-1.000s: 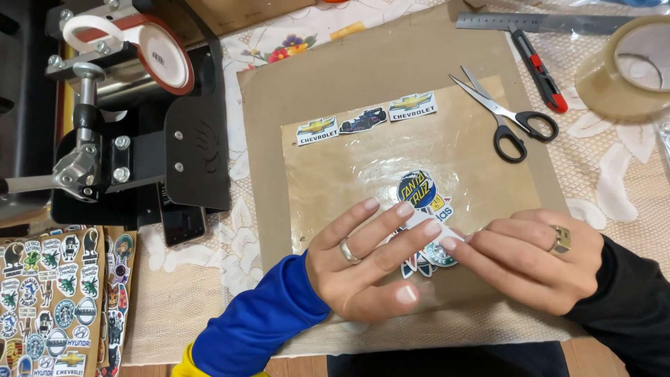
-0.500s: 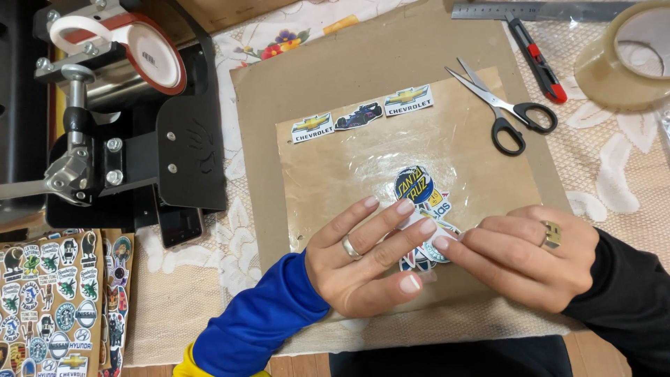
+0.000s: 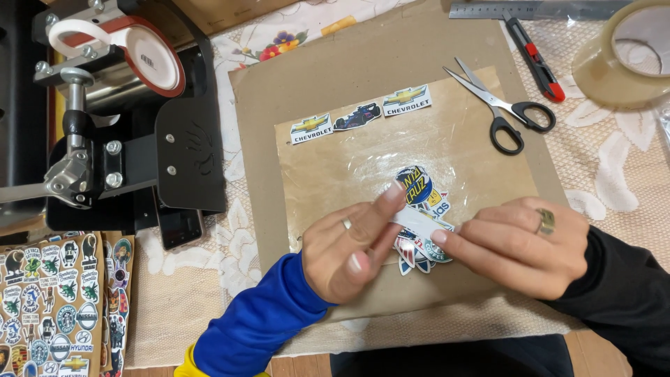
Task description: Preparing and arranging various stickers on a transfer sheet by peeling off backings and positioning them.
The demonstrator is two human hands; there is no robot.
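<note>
- A white sticker (image 3: 417, 222), at centre frame above the sticker pile (image 3: 419, 251), is pinched between the left hand (image 3: 349, 251) and right hand (image 3: 516, 244).
- Peeling seems in hand; a firm fingertip grip is called for next.

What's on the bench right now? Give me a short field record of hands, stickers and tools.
left hand: pinches a white sticker strip
right hand: holds the strip's other end
sticker pile: under both hands, on clear film
sticker row: three along the film's top edge
scissors: closed, upper right
tape roll: far right
press machine: left of the cardboard
</note>
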